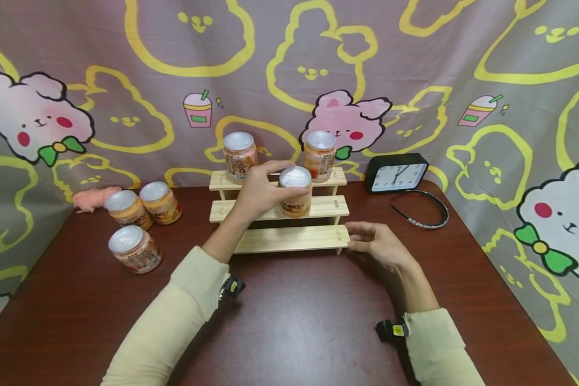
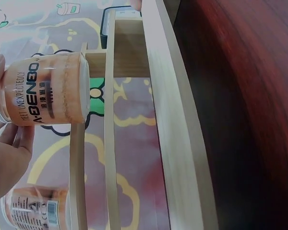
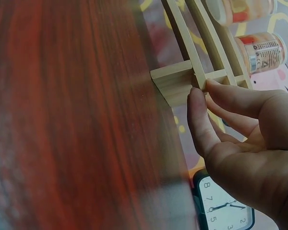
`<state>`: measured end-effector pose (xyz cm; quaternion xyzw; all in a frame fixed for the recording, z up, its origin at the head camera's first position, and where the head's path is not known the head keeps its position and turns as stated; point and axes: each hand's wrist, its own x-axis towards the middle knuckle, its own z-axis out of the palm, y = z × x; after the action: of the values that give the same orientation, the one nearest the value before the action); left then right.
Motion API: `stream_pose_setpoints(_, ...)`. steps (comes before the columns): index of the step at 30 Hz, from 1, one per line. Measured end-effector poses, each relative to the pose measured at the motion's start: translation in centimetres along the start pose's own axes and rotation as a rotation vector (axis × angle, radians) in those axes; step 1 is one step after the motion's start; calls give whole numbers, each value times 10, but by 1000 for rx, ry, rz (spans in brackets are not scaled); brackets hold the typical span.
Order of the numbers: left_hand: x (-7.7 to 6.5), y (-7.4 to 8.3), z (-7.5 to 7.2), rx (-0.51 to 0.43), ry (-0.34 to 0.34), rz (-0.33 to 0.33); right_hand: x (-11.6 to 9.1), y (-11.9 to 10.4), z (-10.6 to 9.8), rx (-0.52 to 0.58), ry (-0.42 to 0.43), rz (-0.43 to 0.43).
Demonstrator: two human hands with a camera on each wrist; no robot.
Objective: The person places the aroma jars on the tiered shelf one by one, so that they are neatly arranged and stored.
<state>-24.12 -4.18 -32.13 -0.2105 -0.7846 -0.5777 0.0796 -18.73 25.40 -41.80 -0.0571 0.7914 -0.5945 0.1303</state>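
My left hand grips a can with a silvery lid and orange label between thumb and fingers. The can is upright, just above the middle step of a three-step wooden display rack; a small gap shows beneath it in the left wrist view. My right hand pinches the right end of the lowest step, its fingertips at the board's corner. Two similar cans stand on the top step, one at the left and one at the right.
Three more cans stand on the dark red table at the left, near pink yarn. To the rack's right are a black-framed clock and a headband. A patterned curtain hangs behind.
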Motion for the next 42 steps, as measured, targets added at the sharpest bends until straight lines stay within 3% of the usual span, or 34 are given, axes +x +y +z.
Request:
stream_pose_setpoints(7, 3, 1, 13, -9, 7, -13, 0, -1, 0, 3, -1, -2)
stream_pose_setpoints(12, 5, -2, 23, -32, 8, 13, 0, -1, 0, 0, 0, -2)
stream_pose_setpoints(21, 8, -5, 37, 76, 51, 22, 1, 3, -1, 10, 9, 4)
stream_pose_setpoints(32, 10, -7, 49, 49, 56, 75, 2, 2, -1, 12, -9, -15)
stream_pose_setpoints(42, 13, -9, 59, 146, 101, 129, 2, 3, -2, 10, -10, -16)
